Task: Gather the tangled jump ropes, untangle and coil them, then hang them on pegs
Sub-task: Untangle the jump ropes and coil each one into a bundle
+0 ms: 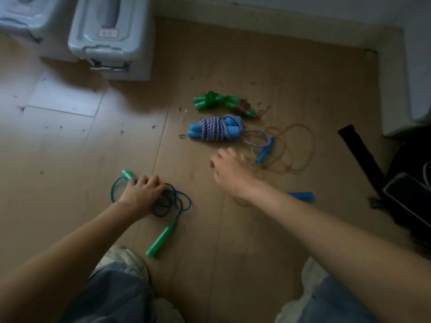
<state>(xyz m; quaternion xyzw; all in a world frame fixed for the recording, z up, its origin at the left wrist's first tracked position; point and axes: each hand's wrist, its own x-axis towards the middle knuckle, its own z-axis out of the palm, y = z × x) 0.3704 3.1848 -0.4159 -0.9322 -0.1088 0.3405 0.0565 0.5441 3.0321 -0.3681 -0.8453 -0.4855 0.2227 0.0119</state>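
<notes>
Wooden floor (303, 94) fills my view. My left hand (142, 194) curls onto the teal rope (172, 201) at 7 o'clock. My right hand (231, 171), blurred, reaches toward 1 o'clock; I cannot tell its spread.

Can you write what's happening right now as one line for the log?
left hand: fingers on teal rope | right hand: blurred, above thin yellow rope | blue-handled rope: bundled on floor
</notes>
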